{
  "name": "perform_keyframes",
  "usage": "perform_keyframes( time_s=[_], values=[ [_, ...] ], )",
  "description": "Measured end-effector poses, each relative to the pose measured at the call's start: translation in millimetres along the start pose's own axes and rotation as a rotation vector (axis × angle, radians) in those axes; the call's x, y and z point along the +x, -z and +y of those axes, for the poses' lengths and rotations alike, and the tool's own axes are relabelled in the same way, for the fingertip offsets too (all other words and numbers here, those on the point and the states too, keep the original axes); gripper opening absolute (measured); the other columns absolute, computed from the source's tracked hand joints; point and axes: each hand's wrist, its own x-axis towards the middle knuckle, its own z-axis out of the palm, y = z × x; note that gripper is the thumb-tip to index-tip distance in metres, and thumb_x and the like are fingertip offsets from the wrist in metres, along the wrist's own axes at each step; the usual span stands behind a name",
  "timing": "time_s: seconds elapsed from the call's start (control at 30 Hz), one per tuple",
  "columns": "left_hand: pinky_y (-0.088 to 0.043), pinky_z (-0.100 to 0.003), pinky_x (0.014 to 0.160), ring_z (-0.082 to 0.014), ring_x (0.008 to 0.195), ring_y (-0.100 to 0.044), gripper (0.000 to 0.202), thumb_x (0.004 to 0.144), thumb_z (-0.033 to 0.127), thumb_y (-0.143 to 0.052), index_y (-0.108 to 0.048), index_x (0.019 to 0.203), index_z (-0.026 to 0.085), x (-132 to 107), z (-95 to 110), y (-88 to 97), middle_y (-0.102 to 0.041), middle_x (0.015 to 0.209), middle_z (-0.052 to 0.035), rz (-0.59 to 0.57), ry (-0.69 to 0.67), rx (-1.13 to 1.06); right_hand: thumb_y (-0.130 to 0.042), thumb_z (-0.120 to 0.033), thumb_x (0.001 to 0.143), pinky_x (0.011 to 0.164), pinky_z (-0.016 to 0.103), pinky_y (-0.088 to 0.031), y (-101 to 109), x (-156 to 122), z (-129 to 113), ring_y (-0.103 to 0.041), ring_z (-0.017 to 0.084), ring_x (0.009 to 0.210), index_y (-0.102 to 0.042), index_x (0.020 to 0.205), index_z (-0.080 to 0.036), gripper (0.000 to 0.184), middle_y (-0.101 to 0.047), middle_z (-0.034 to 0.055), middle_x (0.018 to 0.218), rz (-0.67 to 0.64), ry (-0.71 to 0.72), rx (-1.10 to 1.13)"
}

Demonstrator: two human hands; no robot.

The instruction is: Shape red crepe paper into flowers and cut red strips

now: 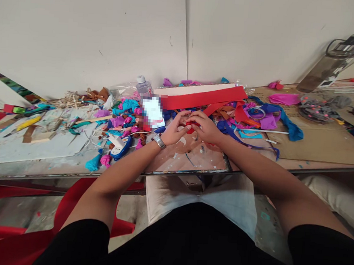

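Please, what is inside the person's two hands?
A small red piece shows between the left hand and right hand. They partly cover it; its full shape cannot be seen.

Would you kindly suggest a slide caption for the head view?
Left hand and right hand hold a small red piece over a paint-flecked table, near a long red strip and plastic bottle.

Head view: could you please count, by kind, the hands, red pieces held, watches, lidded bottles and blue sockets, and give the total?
Hands: 2 (left hand, right hand)
Red piece: 1, partly hidden
Watch: 1
Bottles: 2 (clear bottle, grey bottle)
Socket: 1
Total: 7
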Motion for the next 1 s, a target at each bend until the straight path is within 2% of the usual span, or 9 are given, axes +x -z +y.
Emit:
perform_keyframes(
  time_s=[0.23,0.33,0.43,0.57,0.7,0.87,1.0],
  values=[
    [-0.055,-0.038,0.096,-0.0234,0.108,-0.071,0.06,0.094,0.053,-0.079,-0.055,0.141,0.025,3,-3,2.2,-0.072,0.115,-0.0093,0.098,-0.009,0.038,-0.051,-0.064,0.106,0.106,0.048,-0.054,4,0,-3,-0.065,0.03,0.122,-0.071,0.126,-0.026,0.047,-0.068,0.0133,0.127,0.023,-0.025,-0.007],
    [-0.055,-0.039,0.096,-0.0242,0.108,-0.072,0.06,0.094,0.056,-0.078,-0.055,0.139,0.024,4,-4,2.1,-0.073,0.114,-0.0097,0.123,0.008,0.003,-0.058,-0.063,0.103,0.096,0.044,-0.057,5,0,-5,-0.068,0.028,0.109,-0.069,0.128,-0.025,0.047,-0.07,0.0125,0.123,0.047,-0.041,0.013],
    [-0.055,-0.039,0.094,-0.0242,0.106,-0.072,0.06,0.093,0.058,-0.078,-0.056,0.136,0.024,5,-3,2.3,-0.074,0.113,-0.0099,0.138,0.026,-0.033,-0.063,-0.054,0.101,0.09,0.041,-0.058,6,-1,-7,-0.069,0.025,0.096,-0.069,0.125,-0.024,0.039,-0.071,0.0115,0.119,0.077,-0.046,0.023],
    [-0.056,-0.037,0.089,-0.0227,0.102,-0.072,0.053,0.096,0.059,-0.073,-0.057,0.131,0.023,5,-2,4.4,-0.074,0.11,-0.0089,0.165,0.039,-0.006,-0.07,-0.038,0.095,0.091,0.041,-0.058,5,-2,-4,-0.07,0.025,0.096,-0.068,0.121,-0.022,0.031,-0.073,0.01,0.115,0.098,-0.047,0.006],
    [-0.055,-0.035,0.085,-0.0203,0.093,-0.07,0.043,0.097,0.055,-0.071,-0.058,0.123,0.023,6,-4,8.5,-0.074,0.104,-0.0073,0.226,0.072,0.064,-0.07,-0.032,0.09,0.09,0.04,-0.06,4,-2,2,-0.073,0.025,0.095,-0.07,0.119,-0.022,0.031,-0.077,0.0087,0.113,0.118,-0.115,0.008],
    [-0.049,-0.03,0.071,-0.0171,0.076,-0.063,0.029,0.097,0.041,-0.071,-0.061,0.115,0.022,7,-10,12.3,-0.071,0.091,-0.0036,0.324,0.15,0.169,-0.066,-0.026,0.087,0.091,0.041,-0.06,8,-1,9,-0.076,0.027,0.095,-0.075,0.117,-0.019,0.032,-0.08,0.0108,0.114,0.041,-0.185,-0.086],
    [-0.045,-0.027,0.065,-0.0149,0.071,-0.06,0.025,0.095,0.037,-0.073,-0.061,0.11,0.021,7,-10,11.3,-0.068,0.085,-0.0012,0.307,0.206,0.181,-0.061,-0.02,0.087,0.094,0.042,-0.059,9,-2,12,-0.077,0.029,0.102,-0.078,0.117,-0.018,0.034,-0.081,0.012,0.118,-0.012,-0.196,-0.175]
  ],
)
